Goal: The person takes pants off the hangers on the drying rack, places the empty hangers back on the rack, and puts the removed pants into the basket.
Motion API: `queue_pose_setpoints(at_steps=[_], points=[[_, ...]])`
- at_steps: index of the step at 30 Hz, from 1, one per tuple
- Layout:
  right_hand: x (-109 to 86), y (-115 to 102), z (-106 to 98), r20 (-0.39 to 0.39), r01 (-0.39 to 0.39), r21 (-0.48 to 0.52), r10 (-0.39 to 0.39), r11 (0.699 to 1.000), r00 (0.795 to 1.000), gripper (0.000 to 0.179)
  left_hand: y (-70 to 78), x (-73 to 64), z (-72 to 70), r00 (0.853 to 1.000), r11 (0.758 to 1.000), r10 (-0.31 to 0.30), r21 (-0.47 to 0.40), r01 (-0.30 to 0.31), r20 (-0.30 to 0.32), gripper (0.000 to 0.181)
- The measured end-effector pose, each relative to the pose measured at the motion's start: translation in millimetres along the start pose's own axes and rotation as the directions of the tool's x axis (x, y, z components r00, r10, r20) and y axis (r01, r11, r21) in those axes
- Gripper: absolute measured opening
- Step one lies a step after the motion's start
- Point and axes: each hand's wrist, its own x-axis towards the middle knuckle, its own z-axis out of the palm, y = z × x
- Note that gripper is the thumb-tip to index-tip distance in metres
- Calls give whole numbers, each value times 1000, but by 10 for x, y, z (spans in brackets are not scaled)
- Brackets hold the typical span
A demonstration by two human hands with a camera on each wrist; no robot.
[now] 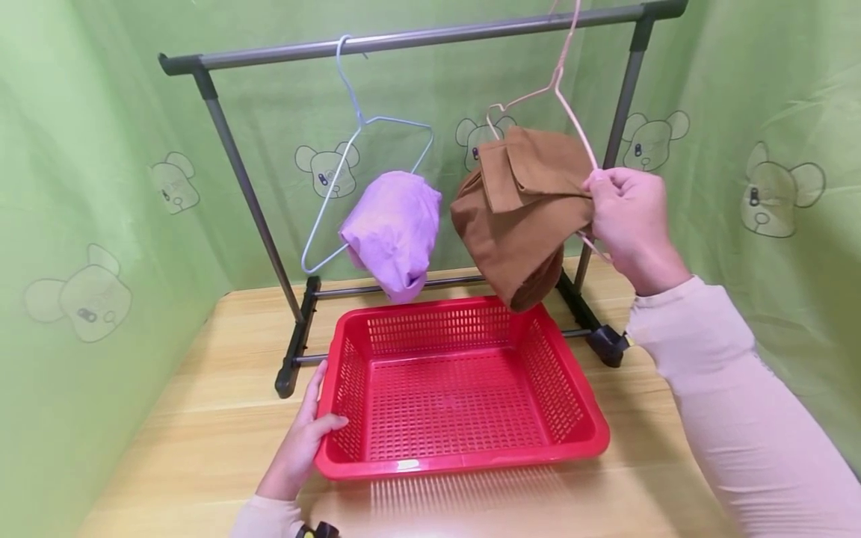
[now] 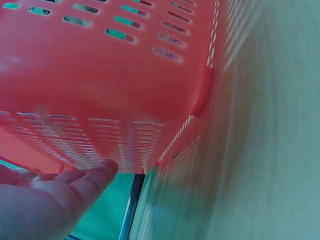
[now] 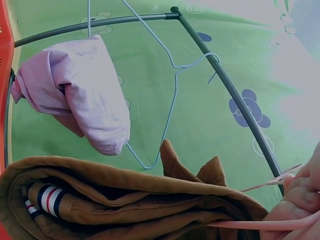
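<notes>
My right hand (image 1: 628,220) pinches one side of a pink clothes hanger (image 1: 568,112), close beside a brown folded garment (image 1: 531,217). The garment hangs bunched in the hanger; a striped band (image 3: 50,200) shows within its folds in the right wrist view. At the rail the hanger's hook is cut off by the frame's top edge. Low on the left, my left hand (image 1: 299,441) grips the rim of a red plastic basket (image 1: 464,457), its thumb over the edge and its fingers along the outer wall. Nothing lies in the basket.
A purple folded cloth (image 1: 397,228) hangs on a light blue hanger (image 1: 329,194) from the metal rail (image 1: 430,37). The rack's black feet (image 1: 296,344) stand on the wooden tabletop (image 1: 202,433). A green curtain (image 1: 87,187) with printed bears encloses the back and sides.
</notes>
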Motion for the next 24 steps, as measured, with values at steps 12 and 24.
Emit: queue_pose_setpoints(at_steps=[12, 24], points=[[-30, -56, -18, -26, 49, 81, -47, 995, 999, 24, 1, 3, 6, 1000, 1000, 1, 8, -1, 0, 92], [-102, -76, -66, -10, 35, 116, -34, 993, 999, 22, -4, -8, 5, 1000, 1000, -5, 1, 5, -1, 93]])
